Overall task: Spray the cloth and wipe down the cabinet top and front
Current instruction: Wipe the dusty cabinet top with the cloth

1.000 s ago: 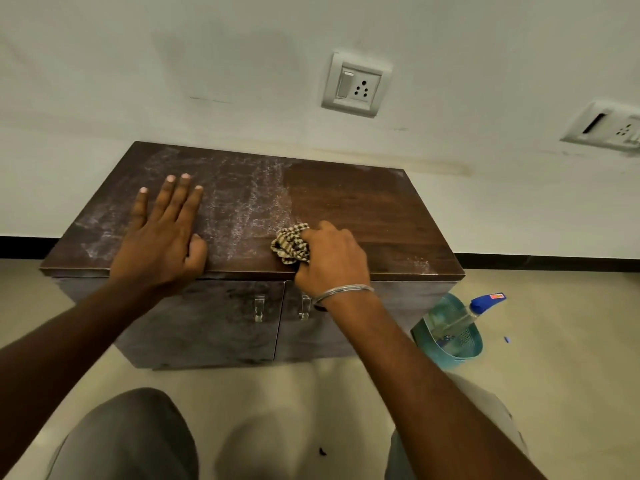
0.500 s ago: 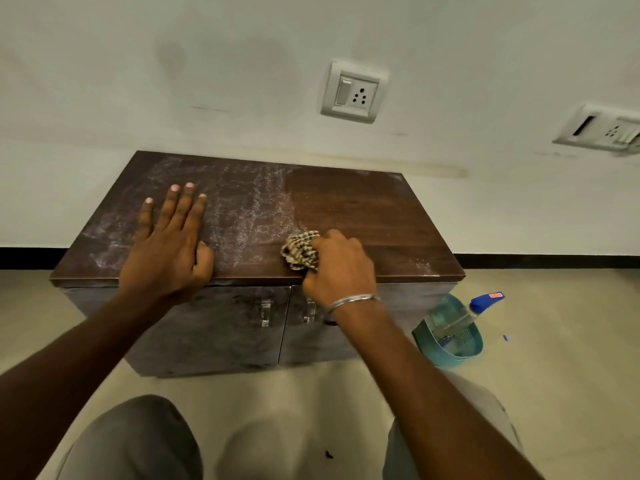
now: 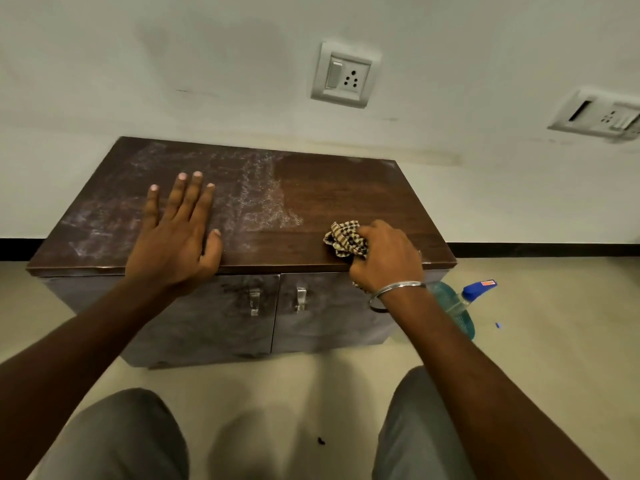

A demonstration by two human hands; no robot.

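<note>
Your right hand [image 3: 384, 258] has carried the cloth [image 3: 344, 239] rightward along the front edge of the cabinet top [image 3: 346, 188]. Half a second ago it sat just above the two door handles [image 3: 254, 301]; now it is near the right front corner. Your fingers are clenched round the bunched checked cloth, pressing it onto the wood right at the edge. A bit of fabric seems to hang below your palm, though your wrist hides most of it. Your left hand [image 3: 176, 233] has not shifted: it lies flat on the left half, fingers straight and holding nothing, bracing you.

That stroke looks to have finished the near strip on the right side. The right half of the top shows dark and clean. The left half, from about the middle outward and around your left hand, carries a whitish, streaky film. I judge the top roughly half done. The cabinet front [image 3: 207, 323] looks dull and smudged, so it is probably not yet wiped.

The next pass calls for bringing the cloth back to the edge of that film and working leftward. Your left hand will need to lift, since it covers part of the dirty patch. The spray bottle [image 3: 464, 303] stands in a teal tub [image 3: 462, 327] on the floor just right of the cabinet, should the cloth need wetting again.
</note>
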